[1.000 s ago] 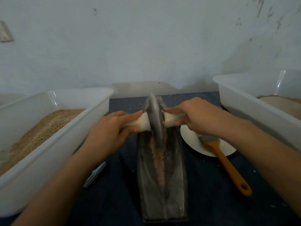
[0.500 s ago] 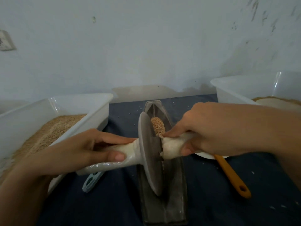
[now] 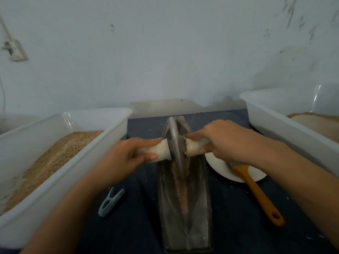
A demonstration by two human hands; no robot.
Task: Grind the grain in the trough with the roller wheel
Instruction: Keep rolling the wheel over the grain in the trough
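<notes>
Two hands carry this stroke: your left hand point(image 3: 126, 155) and right hand point(image 3: 222, 142) each have fingers wrapped round a pale end of the handle, with the roller wheel point(image 3: 175, 143) upright between them. Half a second ago you had the wheel drawn back toward you and tipped; now it stands at the far end of the trough point(image 3: 184, 208), so a forward pass is done. Behind your grip, toward you, the grain point(image 3: 181, 191) lies in a thin line down the groove, still coarse by my judgement, so more passes are likely needed. Beyond your right grip lies a brush point(image 3: 256, 193) on a white plate point(image 3: 218, 169).
</notes>
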